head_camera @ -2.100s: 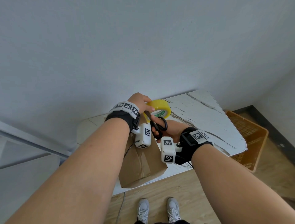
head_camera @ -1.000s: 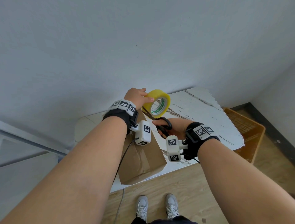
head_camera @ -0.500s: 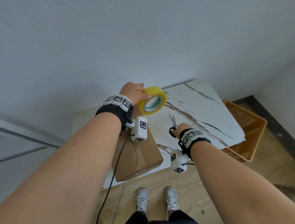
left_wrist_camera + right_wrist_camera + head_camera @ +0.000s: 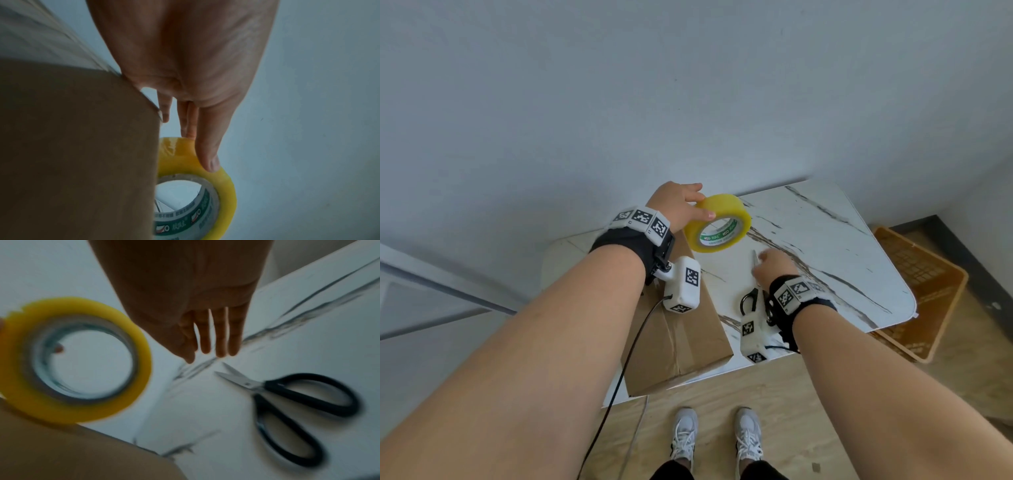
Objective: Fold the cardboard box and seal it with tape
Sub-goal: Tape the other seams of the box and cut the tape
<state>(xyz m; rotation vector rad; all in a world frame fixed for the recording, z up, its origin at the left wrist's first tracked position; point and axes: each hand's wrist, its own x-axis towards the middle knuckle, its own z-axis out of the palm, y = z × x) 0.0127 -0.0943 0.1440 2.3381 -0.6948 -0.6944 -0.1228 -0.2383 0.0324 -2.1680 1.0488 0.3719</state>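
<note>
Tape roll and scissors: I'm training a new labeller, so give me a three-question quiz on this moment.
1. True or false: the right hand holds the scissors.
2. Which hand holds the tape roll? A) left B) right C) neither
3. Fill in: the scissors lie on the ____, beside the box.

Key: 1 false, the scissors lie free, the right hand's fingers straight above them. 2 A, the left hand grips the roll. 3 table.
</note>
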